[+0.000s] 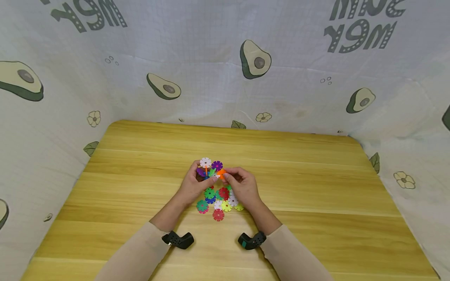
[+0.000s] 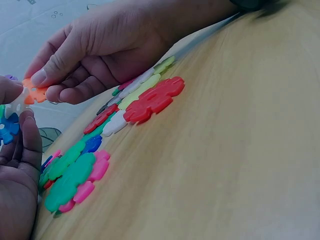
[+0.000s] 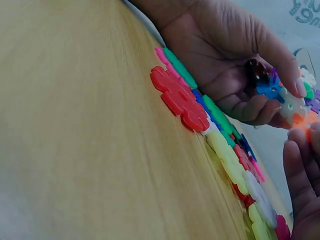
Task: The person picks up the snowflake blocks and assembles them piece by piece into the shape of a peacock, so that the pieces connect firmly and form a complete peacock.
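My left hand [image 1: 190, 186] grips a joined cluster of notched plastic flower discs, with a white disc [image 1: 205, 162] and a purple disc [image 1: 217, 166] standing out at its top. Thumb and fingers of my right hand [image 1: 247, 188] pinch an orange disc [image 2: 36, 91]. It touches a white disc [image 3: 291, 106] held under the left thumb; whether their slots interlock I cannot tell. A blue disc [image 2: 9, 128] shows lower on the cluster. Below both hands lie loose discs, among them a red disc [image 1: 218, 215], a green disc [image 1: 209, 193] and a yellow disc [image 1: 226, 205].
The loose discs overlap in a small pile on the wooden table [image 1: 316, 195], close under the wrists. A teal disc [image 1: 202, 206] rests over a pink one at the pile's left. Behind the table hangs a pale curtain [image 1: 211, 47] with avocado prints.
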Demonstrator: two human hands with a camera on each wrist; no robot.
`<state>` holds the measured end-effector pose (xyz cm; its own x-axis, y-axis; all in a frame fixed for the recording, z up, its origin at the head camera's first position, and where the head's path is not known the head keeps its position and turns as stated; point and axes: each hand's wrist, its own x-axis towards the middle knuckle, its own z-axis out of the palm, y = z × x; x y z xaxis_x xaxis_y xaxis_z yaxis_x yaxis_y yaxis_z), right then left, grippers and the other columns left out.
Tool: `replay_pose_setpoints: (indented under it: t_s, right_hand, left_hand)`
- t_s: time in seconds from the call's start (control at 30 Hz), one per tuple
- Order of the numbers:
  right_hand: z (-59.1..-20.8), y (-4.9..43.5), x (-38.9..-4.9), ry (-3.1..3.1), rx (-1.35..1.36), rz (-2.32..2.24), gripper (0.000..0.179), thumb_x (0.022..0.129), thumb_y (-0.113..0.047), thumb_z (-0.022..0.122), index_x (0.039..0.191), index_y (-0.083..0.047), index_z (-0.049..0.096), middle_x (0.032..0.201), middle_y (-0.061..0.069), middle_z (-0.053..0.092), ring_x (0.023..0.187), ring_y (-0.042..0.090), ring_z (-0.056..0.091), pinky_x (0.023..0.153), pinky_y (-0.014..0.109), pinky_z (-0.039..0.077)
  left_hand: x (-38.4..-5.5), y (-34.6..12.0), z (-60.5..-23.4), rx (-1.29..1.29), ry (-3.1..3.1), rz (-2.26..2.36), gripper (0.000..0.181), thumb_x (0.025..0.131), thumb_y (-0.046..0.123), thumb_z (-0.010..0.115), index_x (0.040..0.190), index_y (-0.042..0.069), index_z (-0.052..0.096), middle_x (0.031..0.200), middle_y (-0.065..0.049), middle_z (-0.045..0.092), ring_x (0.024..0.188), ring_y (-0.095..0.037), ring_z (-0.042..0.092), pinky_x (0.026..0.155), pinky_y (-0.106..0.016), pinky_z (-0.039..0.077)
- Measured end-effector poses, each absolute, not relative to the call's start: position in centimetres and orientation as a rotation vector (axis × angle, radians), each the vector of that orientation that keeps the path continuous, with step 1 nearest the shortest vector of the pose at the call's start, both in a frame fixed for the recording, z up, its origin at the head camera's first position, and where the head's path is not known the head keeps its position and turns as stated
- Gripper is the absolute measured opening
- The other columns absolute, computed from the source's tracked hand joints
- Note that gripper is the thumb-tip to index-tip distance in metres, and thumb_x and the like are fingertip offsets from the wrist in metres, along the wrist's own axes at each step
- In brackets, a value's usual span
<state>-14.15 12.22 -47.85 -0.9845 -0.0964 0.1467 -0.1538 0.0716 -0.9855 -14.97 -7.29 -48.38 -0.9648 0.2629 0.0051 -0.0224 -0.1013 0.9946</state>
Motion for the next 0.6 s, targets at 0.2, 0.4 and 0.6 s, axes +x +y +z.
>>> replay_pose_setpoints:
  t_s: [0.2,0.4,0.6]
  right_hand:
    - [-48.18,12.13,-14.12,-2.258,0.282,2.057,0.02,0.097,-0.003,0.068,0.115,0.005,0.069,0.094,0.023,0.071,0.077,0.009,0.071,0.072,0.025,0.064]
    - [-48.31,12.18,-14.2,-2.229,0.34,2.046,0.028,0.104,-0.007,0.056,0.13,0.004,0.059,0.101,0.028,0.067,0.078,0.01,0.071,0.074,0.026,0.064]
    - [-48.17,11.78,-14.07,-2.557,0.454,1.663,0.016,0.098,-0.012,0.069,0.113,-0.005,0.071,0.104,0.013,0.073,0.084,0.014,0.064,0.074,0.025,0.059]
  left_hand:
    - [-14.92,-7.18,-48.37,0.254,1.936,2.207,0.055,0.092,0.004,0.072,0.139,0.01,0.042,0.121,-0.006,0.063,0.098,-0.009,0.065,0.083,-0.019,0.057]
    - [-15.11,-7.08,-48.33,0.13,1.864,2.307,0.053,0.091,0.005,0.074,0.135,0.011,0.046,0.113,0.001,0.069,0.097,-0.009,0.069,0.085,-0.022,0.06]
    - [-15.32,-7.06,-48.47,0.001,1.688,2.505,0.043,0.09,-0.001,0.073,0.123,0.01,0.048,0.115,0.002,0.071,0.106,-0.012,0.069,0.094,-0.024,0.059]
